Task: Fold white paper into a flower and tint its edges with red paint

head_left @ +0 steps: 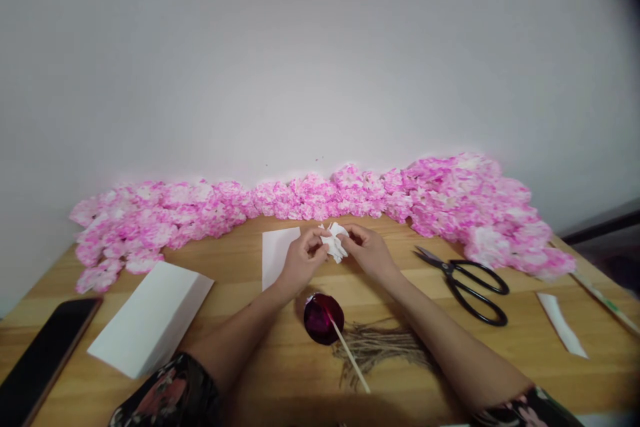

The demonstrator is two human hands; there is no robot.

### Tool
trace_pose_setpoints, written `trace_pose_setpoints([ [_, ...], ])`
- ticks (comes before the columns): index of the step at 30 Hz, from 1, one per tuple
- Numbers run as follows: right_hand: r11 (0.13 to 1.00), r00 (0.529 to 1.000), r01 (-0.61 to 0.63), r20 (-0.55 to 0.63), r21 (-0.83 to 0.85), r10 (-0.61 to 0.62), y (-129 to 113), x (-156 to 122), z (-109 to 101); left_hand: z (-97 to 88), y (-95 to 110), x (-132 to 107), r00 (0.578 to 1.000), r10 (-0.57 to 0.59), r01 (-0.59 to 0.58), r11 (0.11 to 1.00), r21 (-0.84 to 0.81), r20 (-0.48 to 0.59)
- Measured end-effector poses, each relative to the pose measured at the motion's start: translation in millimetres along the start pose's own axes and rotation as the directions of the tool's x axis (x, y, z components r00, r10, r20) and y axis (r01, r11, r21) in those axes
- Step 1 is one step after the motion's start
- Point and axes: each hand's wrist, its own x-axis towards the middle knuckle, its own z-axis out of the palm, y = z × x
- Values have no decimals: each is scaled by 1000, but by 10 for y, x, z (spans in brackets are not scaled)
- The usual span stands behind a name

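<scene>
Between my two hands, above the middle of the table, is a white paper flower (336, 244) with crumpled, ruffled petals. The fingers of my left hand (304, 255) pinch its left side. On the opposite side, my right hand (369, 250) grips the petals between thumb and fingers. A white sheet of paper (279, 252) lies flat behind my left hand, partly covered by it. Nearer to me, between my forearms, stands a small bowl of dark magenta liquid (320, 325) with a thin wooden stick (354, 361) leaning out of it.
Pink-and-white paper flowers (170, 213) line the wall in a long heap. Black-handled scissors (467, 280) and a white paper strip (563, 325) lie right. Thin brown twigs (385, 347) sit beside the bowl. At left are a white paper stack (145, 320) and a phone (47, 357).
</scene>
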Motion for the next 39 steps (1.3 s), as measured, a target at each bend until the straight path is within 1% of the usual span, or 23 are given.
trace_pose_setpoints([
  [3, 1000, 1000, -7, -8, -7, 7, 25, 17, -4, -2, 27, -1, 1000, 19, -19, 1000, 7, -11],
  [7, 999, 1000, -8, -18, 36, 9, 50, 36, -6, 0, 104, -18, 998, 54, -53, 998, 18, -27],
  [11, 999, 999, -21, -43, 49, 23, 54, 41, -10, -9, 156, -43, 996, 55, -55, 998, 0, -64],
  [14, 998, 998, -35, -51, 45, 37, 41, 37, -16, -21, 162, -49, 996, 37, -31, 996, 79, -80],
  [16, 998, 998, -32, -43, 55, 35, 34, 34, -17, -22, 154, -43, 998, 29, -20, 987, 161, -51],
  [18, 997, 999, -24, -28, 73, 26, 34, 32, -16, -17, 139, -33, 1000, 19, -17, 978, 208, -10],
  [20, 995, 1000, -20, -13, 95, 21, 44, 34, -11, -10, 120, -23, 1000, 3, -7, 979, 204, 21],
  [23, 989, 999, -42, 12, 145, 40, 69, 41, -1, -7, 98, -12, 999, -40, 35, 991, 131, 36],
  [26, 971, 996, -84, 32, 224, 79, 77, 48, 2, -11, 87, -4, 997, -69, 65, 993, 97, 33],
  [30, 951, 991, -133, 24, 280, 132, 30, 50, -10, -23, 76, 6, 998, -63, 62, 991, 121, 4],
  [33, 963, 994, -111, 2, 247, 114, -19, 37, -16, -40, 73, 4, 999, -43, 45, 992, 121, -13],
  [36, 991, 999, -40, -21, 128, 43, -37, 1, -4, -54, 89, -4, 999, -9, 15, 989, 149, -36],
  [39, 1000, 1000, 10, -23, 9, -10, -12, -16, 27, -49, 120, -10, 999, -7, 17, 978, 206, -50],
])
